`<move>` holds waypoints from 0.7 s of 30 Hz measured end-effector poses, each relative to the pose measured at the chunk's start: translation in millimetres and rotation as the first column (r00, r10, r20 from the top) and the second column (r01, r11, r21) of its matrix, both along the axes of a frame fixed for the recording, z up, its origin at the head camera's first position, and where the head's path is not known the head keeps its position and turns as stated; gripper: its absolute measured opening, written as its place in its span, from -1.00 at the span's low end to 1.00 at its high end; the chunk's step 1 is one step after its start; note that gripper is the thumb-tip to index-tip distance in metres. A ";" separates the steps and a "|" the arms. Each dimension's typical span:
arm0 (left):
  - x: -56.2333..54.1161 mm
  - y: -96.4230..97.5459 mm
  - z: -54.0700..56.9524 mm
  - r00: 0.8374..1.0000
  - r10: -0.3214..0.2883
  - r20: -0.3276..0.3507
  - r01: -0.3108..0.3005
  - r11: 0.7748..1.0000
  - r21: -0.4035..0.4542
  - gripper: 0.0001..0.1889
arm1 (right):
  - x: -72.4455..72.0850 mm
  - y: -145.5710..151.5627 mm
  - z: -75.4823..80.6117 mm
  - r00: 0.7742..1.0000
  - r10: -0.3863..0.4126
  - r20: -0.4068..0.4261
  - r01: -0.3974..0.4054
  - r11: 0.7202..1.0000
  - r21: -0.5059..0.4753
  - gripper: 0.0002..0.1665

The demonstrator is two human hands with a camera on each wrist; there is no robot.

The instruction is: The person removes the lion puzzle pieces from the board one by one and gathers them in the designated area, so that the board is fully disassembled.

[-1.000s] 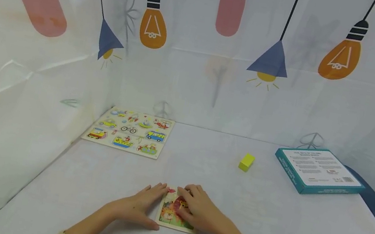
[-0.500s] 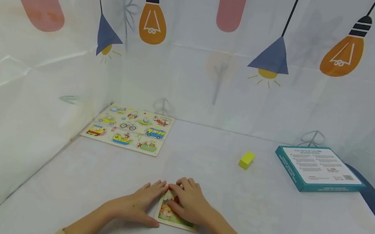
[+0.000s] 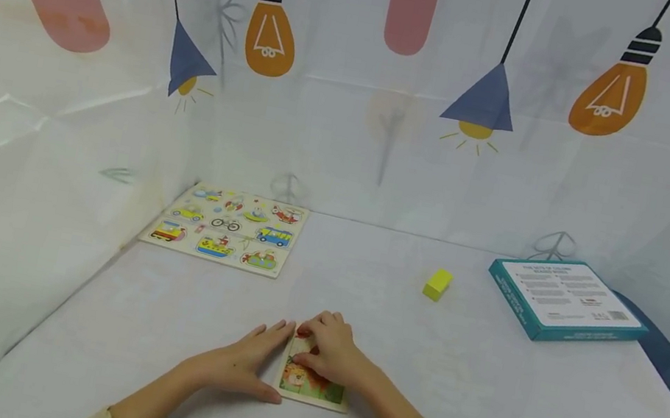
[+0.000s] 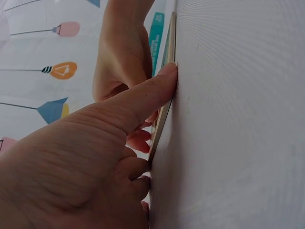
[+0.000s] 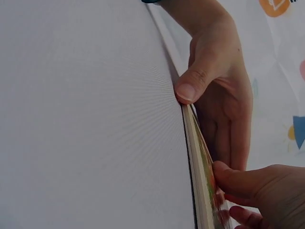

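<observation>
A small picture puzzle board (image 3: pixel 310 390), with an orange animal on green in a pale wooden frame, lies flat on the table. My left hand (image 3: pixel 243 366) rests along its left side with fingers extended, and the thumb touches its lower left corner. In the left wrist view that thumb (image 4: pixel 159 86) lies against the board's edge. Over the upper part of the picture, my right hand (image 3: pixel 337 351) bends its fingers, and thumb and fingertips touch the surface. The right wrist view shows the right thumb (image 5: pixel 233 179) on the picture; whether a piece is pinched is hidden.
A larger vehicle puzzle board (image 3: pixel 224 228) lies at the back left of the white table (image 3: pixel 476 398). A yellow block (image 3: pixel 437 285) sits beyond my right hand. At the back right is a teal and white box (image 3: pixel 567 302). Printed sheeting (image 3: pixel 340 143) surrounds the back and sides.
My right hand has slid left and slightly away from me across the board, toward its upper left corner. My left hand stays beside the board. The view has tilted slightly.
</observation>
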State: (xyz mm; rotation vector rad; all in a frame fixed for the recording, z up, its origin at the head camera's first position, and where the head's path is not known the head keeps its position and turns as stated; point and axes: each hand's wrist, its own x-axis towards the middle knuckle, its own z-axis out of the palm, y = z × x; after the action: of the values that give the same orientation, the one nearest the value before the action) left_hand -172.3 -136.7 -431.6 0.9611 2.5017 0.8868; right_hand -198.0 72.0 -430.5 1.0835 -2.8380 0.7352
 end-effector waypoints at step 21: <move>-1.2 0.4 0.0 1.000 -0.016 -0.027 0.016 1.000 -0.007 0.08 | 3.1 -4.9 3.6 0.986 -0.046 0.158 0.061 0.994 -0.090 -0.60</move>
State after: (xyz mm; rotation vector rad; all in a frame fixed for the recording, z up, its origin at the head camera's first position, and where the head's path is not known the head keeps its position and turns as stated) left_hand -173.5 -136.3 -431.5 0.9958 2.5146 0.8659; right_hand -194.9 67.0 -426.9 0.9733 -2.9106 0.9803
